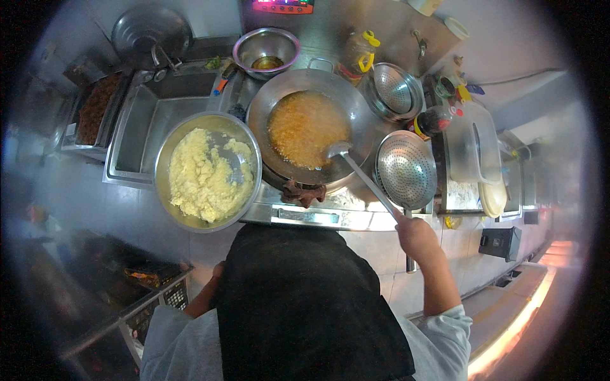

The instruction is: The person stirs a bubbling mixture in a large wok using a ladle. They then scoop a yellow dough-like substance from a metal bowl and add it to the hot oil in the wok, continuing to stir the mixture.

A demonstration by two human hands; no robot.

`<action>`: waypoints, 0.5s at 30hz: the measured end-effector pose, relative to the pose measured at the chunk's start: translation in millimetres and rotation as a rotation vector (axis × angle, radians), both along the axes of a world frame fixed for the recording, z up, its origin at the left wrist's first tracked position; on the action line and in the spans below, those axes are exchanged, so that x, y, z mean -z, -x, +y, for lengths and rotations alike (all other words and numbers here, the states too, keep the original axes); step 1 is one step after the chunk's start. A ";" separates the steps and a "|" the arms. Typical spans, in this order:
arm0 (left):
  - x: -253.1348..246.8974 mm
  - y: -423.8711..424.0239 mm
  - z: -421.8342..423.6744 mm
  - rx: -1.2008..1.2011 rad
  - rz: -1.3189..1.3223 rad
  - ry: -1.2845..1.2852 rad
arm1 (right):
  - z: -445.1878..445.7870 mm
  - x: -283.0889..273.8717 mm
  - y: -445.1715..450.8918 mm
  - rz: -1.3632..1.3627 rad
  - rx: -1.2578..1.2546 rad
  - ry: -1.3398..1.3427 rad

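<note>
My right hand [418, 235] grips the handle of a long metal wok ladle [366, 180]. The ladle's head rests inside a large steel wok [310, 81], at the right edge of bubbling golden-brown food in liquid [307, 127]. My left hand [218, 269] hangs low at my left side; the black apron [305, 295] hides most of it, so its fingers do not show. Left of the wok, a wide steel bowl [161, 183] holds a pale yellow, crumbly mash [202, 178]. A dark brown cloth [303, 193] lies at the wok's near rim.
A perforated strainer [406, 166] lies right of the wok, its handle jutting over the counter edge. Behind stand stacked strainer bowls [393, 90], an oil jug [357, 55] and a steel bowl with brown liquid [267, 63]. A sink [138, 128] is at left, dark bottles [434, 121] at right.
</note>
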State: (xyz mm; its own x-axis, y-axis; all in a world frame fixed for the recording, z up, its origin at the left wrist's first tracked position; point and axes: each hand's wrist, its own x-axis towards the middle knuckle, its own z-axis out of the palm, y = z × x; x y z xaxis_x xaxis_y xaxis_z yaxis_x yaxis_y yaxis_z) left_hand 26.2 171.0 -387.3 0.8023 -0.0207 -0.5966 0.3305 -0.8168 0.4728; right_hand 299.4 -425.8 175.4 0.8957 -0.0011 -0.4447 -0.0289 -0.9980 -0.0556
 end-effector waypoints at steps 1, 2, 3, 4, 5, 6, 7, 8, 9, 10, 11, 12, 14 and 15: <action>-1.2 2.0 1.0 -0.003 -0.012 0.031 | -0.8 21.3 -2.4 0.003 -0.006 0.002; -3.2 6.4 1.8 -0.011 -0.023 0.061 | 0.3 32.8 -5.4 0.007 -0.017 0.002; -5.7 6.3 1.0 -0.013 -0.010 0.047 | 6.8 34.5 -8.8 0.014 -0.010 0.011; -7.4 5.7 3.1 -0.014 0.003 0.027 | 15.4 36.9 -12.5 0.022 -0.003 0.014; -9.2 6.9 3.5 -0.016 0.016 0.009 | 21.5 39.3 -16.2 0.030 0.004 0.018; -10.1 10.0 2.9 0.017 -0.015 0.005 | 24.2 42.6 -19.3 0.035 -0.013 0.054; -10.9 13.3 1.9 0.049 -0.046 0.001 | 27.6 48.0 -21.7 0.044 -0.001 0.067; -11.5 16.5 0.8 0.081 -0.077 -0.002 | 30.9 55.1 -24.0 0.054 0.010 0.081; -12.7 20.8 -0.9 0.110 -0.108 -0.005 | 33.3 62.6 -26.5 0.063 0.018 0.095; -13.6 24.5 -2.4 0.140 -0.139 -0.007 | 33.9 70.2 -29.0 0.045 0.013 0.084; -14.3 27.5 -3.7 0.170 -0.169 -0.010 | 34.1 79.0 -31.4 0.027 0.008 0.074; -14.9 29.9 -5.3 0.068 -0.099 -0.001 | 34.6 91.4 -33.7 0.010 0.000 0.060; -10.1 30.4 -4.3 -0.125 0.039 0.014 | 17.4 145.4 -33.5 -0.134 0.008 -0.047; -11.4 25.5 -3.9 0.045 -0.010 -0.013 | 12.2 161.7 -32.9 -0.207 0.011 -0.099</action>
